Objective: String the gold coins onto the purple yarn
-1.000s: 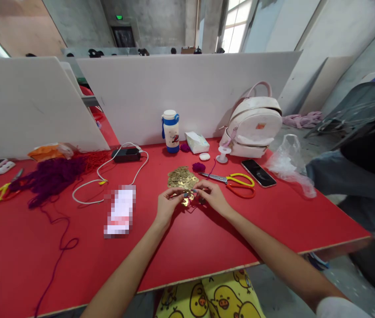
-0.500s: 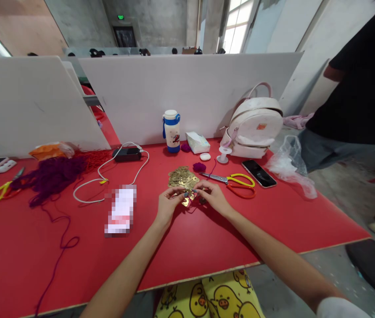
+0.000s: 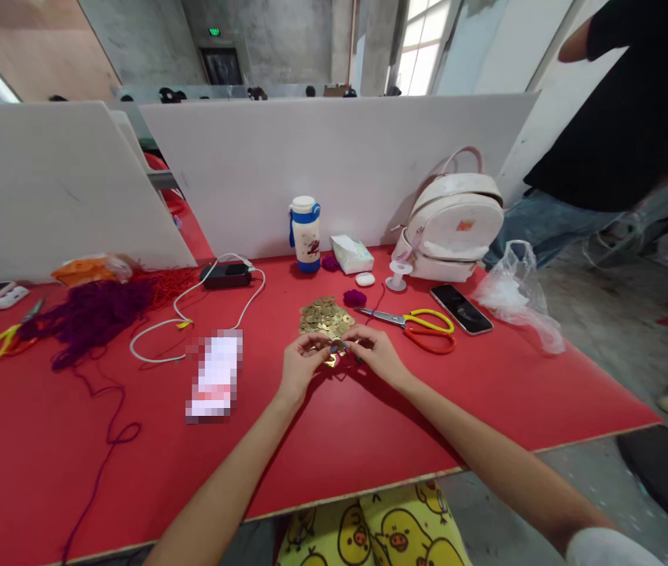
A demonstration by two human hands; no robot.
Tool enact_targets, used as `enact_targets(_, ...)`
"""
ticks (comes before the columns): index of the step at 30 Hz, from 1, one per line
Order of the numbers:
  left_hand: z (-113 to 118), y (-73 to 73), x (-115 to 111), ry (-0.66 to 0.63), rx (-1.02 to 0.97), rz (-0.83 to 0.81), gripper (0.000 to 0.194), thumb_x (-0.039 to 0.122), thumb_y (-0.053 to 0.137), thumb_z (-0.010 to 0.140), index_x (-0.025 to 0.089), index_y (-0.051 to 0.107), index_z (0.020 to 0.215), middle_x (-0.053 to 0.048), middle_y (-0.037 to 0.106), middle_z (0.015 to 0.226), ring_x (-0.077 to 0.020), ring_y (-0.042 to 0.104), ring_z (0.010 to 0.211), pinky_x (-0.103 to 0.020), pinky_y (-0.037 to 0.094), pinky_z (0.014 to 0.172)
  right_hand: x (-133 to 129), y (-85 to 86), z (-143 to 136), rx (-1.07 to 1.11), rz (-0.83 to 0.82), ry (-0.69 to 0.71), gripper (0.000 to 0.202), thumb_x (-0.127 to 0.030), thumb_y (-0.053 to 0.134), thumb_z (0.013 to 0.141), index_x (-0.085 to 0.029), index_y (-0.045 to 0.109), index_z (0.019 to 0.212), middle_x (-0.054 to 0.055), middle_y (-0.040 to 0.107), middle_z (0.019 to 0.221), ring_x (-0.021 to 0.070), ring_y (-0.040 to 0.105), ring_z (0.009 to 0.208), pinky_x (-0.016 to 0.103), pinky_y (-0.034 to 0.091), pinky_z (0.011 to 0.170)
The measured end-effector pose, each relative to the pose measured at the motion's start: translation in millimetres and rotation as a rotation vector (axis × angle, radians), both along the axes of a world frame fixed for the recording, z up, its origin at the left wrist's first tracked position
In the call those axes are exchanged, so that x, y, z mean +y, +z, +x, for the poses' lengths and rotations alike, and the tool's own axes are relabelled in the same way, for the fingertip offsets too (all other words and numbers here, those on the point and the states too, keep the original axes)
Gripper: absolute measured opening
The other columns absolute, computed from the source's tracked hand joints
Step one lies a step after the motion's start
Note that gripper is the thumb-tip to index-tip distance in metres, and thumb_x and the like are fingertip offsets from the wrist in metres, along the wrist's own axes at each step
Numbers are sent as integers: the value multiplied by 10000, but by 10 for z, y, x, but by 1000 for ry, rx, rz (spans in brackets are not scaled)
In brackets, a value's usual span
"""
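My left hand and my right hand meet over the red table, fingertips pinched together. Between them they hold a brass coin, seen nearly edge-on. Purple yarn hangs at the fingertips; whether it passes through the coin cannot be made out. Just beyond my fingers lies a heap of brass coins, some with a hole in the middle. Scissors with yellow and red handles rest to the right of the heap, close to a small purple yarn ball.
A phone, clear plastic bag and white backpack are at right. Behind the coins stand a bottle, tissue pack and spool. Leftward lie a power bank with white cable, purple yarn and other scissors.
The coin between my fingertips has turned and shows more plainly; my hands stay almost in place. At the right, the standing person in black has shifted and raised an arm.
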State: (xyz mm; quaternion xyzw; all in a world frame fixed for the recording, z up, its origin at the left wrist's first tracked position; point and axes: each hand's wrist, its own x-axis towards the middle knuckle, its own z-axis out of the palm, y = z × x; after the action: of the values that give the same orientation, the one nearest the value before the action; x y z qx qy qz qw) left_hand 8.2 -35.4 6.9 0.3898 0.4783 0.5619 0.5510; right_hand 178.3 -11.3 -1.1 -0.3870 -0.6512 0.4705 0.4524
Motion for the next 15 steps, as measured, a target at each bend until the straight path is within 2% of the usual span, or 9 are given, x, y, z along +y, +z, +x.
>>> enact_targets(4, -5, 17, 5, 52, 31, 54, 308, 230, 822, 536, 157, 654, 783, 18, 635, 666, -116, 600, 627, -211, 480, 606, -7, 18, -7, 17, 40, 6, 144, -282, 617, 833, -195, 727, 862, 61, 697, 924, 190, 642, 819, 274, 485, 653)
enact_targets(9, -10, 68, 1, 115, 107, 82, 286, 176, 769, 554, 172, 597, 783, 63, 565, 593, -93, 579, 594, -186, 475, 605, -17, 33, -18, 63, 103, 84, 175, -253, 614, 845, -222, 731, 972, 81, 689, 1061, 224, 625, 1037, 337, 507, 849)
enact_targets(12, 13, 90, -19, 81, 156, 106, 273, 154, 743, 567, 175, 582, 787, 75, 538, 562, -86, 561, 563, -179, 475, 587, -28, 23, -45, 80, 110, 85, 170, -251, 679, 807, -224, 728, 967, 80, 680, 1053, 224, 617, 1048, 352, 497, 890)
enact_targets(15, 52, 85, -42, 26, 187, 126, 272, 147, 737, 576, 177, 581, 797, 66, 556, 579, -92, 576, 579, -191, 495, 611, -43, 23, -75, 96, 108, 64, 130, -253, 724, 770, -216, 732, 895, 67, 681, 974, 215, 629, 972, 346, 502, 857)
